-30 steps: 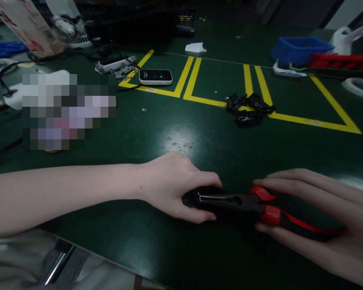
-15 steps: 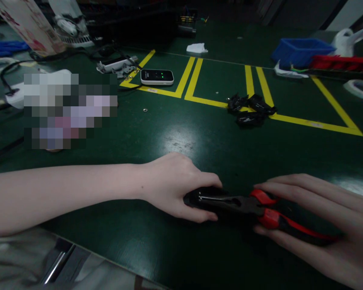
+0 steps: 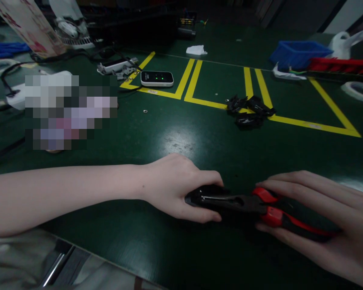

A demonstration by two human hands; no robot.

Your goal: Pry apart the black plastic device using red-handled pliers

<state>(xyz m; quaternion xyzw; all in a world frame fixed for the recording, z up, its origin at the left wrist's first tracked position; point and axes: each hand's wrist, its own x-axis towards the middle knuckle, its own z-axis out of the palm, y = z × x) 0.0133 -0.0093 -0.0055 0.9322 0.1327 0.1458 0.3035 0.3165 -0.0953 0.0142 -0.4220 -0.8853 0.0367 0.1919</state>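
Observation:
Near the front of the dark green table, my left hand (image 3: 181,189) is closed around a glossy black object (image 3: 207,193), its thumb and forefinger on either side of it. Pliers (image 3: 251,204) with red and black handles lie between my two hands, their jaws pointing left over the black object. My right hand (image 3: 317,217) is wrapped round the plier handles, fingers on the far side and thumb on the near side. What the black object is and where the jaw tips end are hard to make out in the dark.
Crumpled black pieces (image 3: 249,110) lie on yellow tape lines (image 3: 205,102). Behind are a small white-edged device (image 3: 157,78), a white scrap (image 3: 196,50), a blue bin (image 3: 301,54) and a red strip (image 3: 341,65). A small metal ring (image 3: 145,111) sits left of centre.
The pliers and the black object have shifted very slightly to the right. Both hands keep their hold.

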